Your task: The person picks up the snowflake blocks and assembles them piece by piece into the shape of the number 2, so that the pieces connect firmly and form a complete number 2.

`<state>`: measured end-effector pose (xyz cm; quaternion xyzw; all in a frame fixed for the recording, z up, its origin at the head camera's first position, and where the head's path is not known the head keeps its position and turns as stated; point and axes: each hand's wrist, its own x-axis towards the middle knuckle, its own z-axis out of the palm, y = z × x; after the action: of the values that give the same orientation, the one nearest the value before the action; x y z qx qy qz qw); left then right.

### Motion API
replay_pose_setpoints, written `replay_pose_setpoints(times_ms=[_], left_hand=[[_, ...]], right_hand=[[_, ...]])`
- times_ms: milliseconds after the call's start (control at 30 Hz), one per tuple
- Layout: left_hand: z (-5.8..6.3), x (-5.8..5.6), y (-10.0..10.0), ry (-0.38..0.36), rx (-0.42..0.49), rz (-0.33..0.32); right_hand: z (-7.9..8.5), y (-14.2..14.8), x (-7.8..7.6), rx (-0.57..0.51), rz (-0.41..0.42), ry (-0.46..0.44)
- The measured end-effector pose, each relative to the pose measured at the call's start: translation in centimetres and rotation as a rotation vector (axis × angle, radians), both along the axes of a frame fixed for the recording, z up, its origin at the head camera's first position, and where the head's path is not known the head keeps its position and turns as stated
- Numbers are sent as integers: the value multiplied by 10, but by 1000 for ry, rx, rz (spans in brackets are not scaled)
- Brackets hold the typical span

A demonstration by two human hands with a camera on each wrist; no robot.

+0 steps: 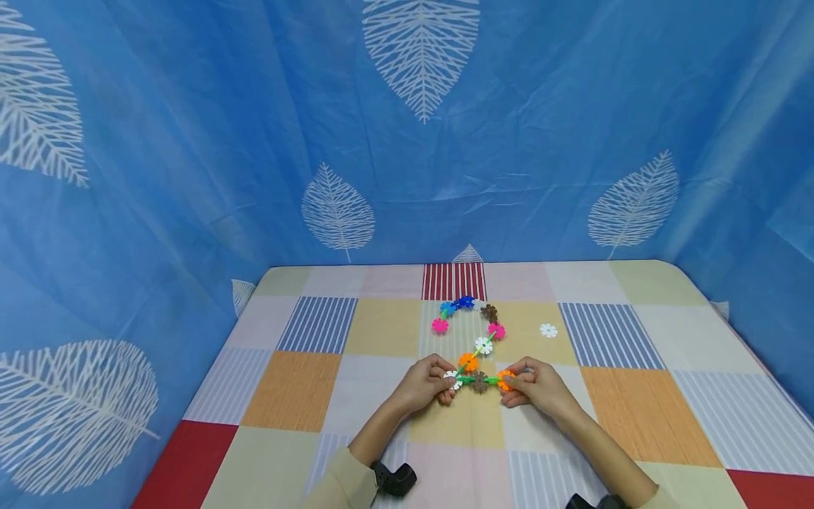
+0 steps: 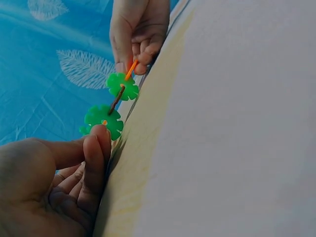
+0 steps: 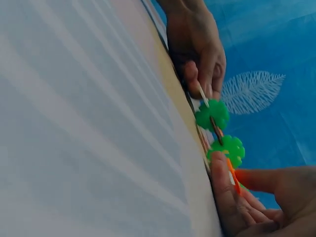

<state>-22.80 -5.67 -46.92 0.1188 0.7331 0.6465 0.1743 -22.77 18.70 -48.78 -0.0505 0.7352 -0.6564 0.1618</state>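
Near the middle of the table lies a chain of flower-shaped interlocking discs. Its near end is a row: a white disc (image 1: 453, 382), a brown disc (image 1: 480, 382) and an orange disc (image 1: 506, 380), joined by green discs (image 2: 122, 87) set on edge. My left hand (image 1: 421, 384) pinches the white end, and my right hand (image 1: 540, 385) pinches the orange end. In the right wrist view the orange disc (image 3: 233, 175) shows edge-on between thumb and finger. Another orange disc (image 1: 468, 363) and a white one (image 1: 484, 346) lead the chain away, toward a pink disc (image 1: 497, 331).
The chain curves on past a dark brown disc (image 1: 489, 312), blue discs (image 1: 466, 302) and a pink disc (image 1: 440, 326). A loose white disc (image 1: 548, 330) lies to the right. Behind the patchwork tablecloth (image 1: 289, 389) hangs a blue leaf-print curtain (image 1: 407, 177).
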Motion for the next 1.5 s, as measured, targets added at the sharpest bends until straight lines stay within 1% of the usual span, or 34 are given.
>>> replay_pose_setpoints(times_ms=[67,133,167,233,300,333,400,467,533,600,633,667,733,800,867,900,933,1033,1167,1300,1500], left_hand=[[-1,-1,0,-4,2,-11],[-4,-3,1,-10,0,-18],[-7,-4,1,-13,-2,-16],[-14,-8,1,-21,-10,-6],[-22,-11,1,-28,-12,4],[-25,-13,1,-31,-12,9],[-31,-16,1,-36,-12,10],[-33,-17,1,-37,-11,7],[-34,-17,1,-38,-6,4],[-34,-17,1,-40,1,4],[-34,-17,1,-41,6,4],[-34,-17,1,-42,13,5],[-34,-17,1,-45,26,11],[-34,-17,0,-55,45,19],[-32,-17,-1,-60,61,27],[-32,-17,-1,-63,69,31],[-31,-16,-1,-65,73,31],[-28,-16,-2,-69,88,28],[-30,-16,-3,-81,99,29],[-33,-16,-4,-80,98,35],[-36,-18,-4,-78,100,30]], right_hand=[[3,4,-4,99,11,21],[6,11,-9,255,-15,99],[7,15,-13,343,-45,160],[8,25,-23,511,-140,307],[7,36,-35,639,-248,443],[6,41,-40,685,-288,494],[3,51,-49,743,-324,562],[-1,58,-56,780,-324,581],[-5,63,-59,799,-317,568],[-8,65,-59,784,-316,557],[-9,65,-58,756,-320,541],[-10,63,-56,701,-312,517],[-13,59,-49,530,-259,489],[-16,54,-41,333,-181,453],[-19,49,-32,160,-94,424],[-20,48,-28,104,-52,424],[-21,46,-24,71,-24,430],[-24,43,-15,44,23,468],[-26,41,-10,41,39,484],[-28,40,-10,30,44,475],[-26,40,-10,88,12,513]])
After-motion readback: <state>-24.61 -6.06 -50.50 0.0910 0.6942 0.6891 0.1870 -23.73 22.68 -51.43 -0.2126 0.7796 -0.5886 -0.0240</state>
